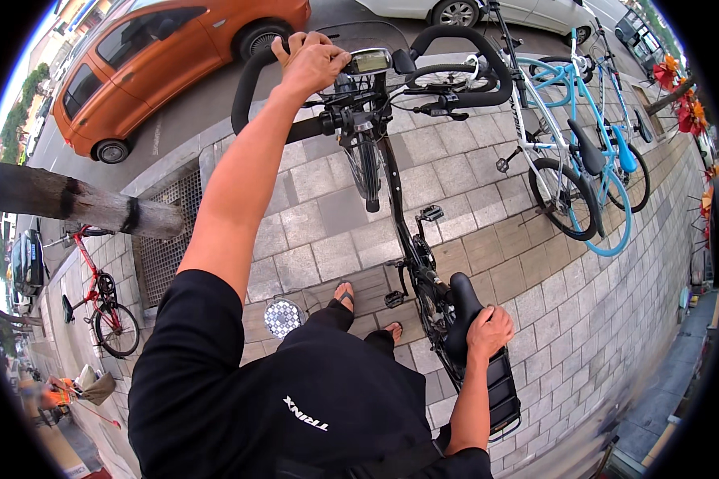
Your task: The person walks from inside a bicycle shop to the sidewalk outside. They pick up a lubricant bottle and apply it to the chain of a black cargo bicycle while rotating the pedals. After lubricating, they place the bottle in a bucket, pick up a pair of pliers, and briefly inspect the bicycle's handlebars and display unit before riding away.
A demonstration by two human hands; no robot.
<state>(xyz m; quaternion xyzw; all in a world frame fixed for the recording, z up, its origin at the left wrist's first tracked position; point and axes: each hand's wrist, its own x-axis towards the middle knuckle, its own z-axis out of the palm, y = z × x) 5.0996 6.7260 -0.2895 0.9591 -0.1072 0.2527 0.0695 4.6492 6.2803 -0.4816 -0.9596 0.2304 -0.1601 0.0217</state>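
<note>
I stand beside a black bicycle (397, 195). My left hand (307, 65) is at the left of its curved handlebar (246, 92), its fingers bent over the bar near a small display (371, 61). Behind the bar hangs the narrow front wheel (366, 168). My right hand (490, 331) is closed on the rear edge of the black saddle (460, 307), its fingertips partly hidden. Below that hand is a black rear rack (499, 391). Pedals and crank show ahead of the saddle, and the bicycle is upright.
An orange car (148, 68) and a white car stand along the kerb. Several bicycles, one light blue (571, 88), are parked to the right. A tree trunk (56, 199), a red bicycle (108, 287) and a round patterned stool top (284, 318) are to the left. Grey paving (311, 239) lies underneath.
</note>
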